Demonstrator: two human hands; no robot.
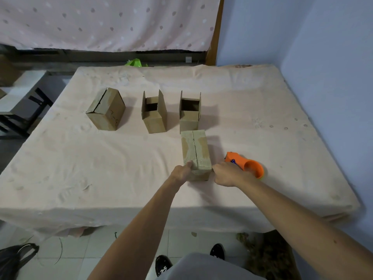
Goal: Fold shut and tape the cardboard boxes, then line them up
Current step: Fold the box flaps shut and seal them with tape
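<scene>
Covering the whole work surface, a peach cloth (80,168) lies creased and faintly stained over a broad table and hangs over its near edge. A near box (196,152) lies toward the front right of the cloth, its flaps folded shut along a lengthwise seam with glossy tape over the top. The left hand (180,173) grips the near left corner of this box, thumb on the top face. The right hand (226,175) rests against the near right corner with its fingers curled; whether they pinch anything cannot be told. An orange tape dispenser (245,165) lies on the cloth just beside the right hand.

Three more boxes stand in a row farther back: a closed box (106,109) at left, turned at an angle, a middle open box (154,116) with its flaps upright, and a right open box (189,112), just behind the near box.

Room: a pale blue wall (302,37) borders the table at right, and a pink spotted curtain (101,21) hangs behind it. A green object (136,62) shows past the far edge. A dark chair (24,110) stands at left. On the tiled floor (90,259) are a black bag (14,257), a brown heap (268,253) and the person's black shoes (163,267).
</scene>
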